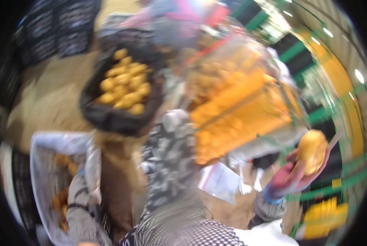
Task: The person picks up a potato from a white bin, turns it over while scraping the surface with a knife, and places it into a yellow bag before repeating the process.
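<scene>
We're standing in what looks like a produce-packing shed or warehouse. Black plastic crates [54, 30] are stacked by the bare brown floor [44, 92], round yellow produce [124, 84] fills an open black sack [122, 119], and there's more in a pale plastic-lined bin [64, 138]. Over on the right, green metal framework [343, 182] runs under rows of small bright lights [359, 76], and another person [171, 20], blurred, is close by.

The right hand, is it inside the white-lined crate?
No, the right hand is outside, holding a rounded yellow-orange item, while the left hand reaches into the crate.
</scene>
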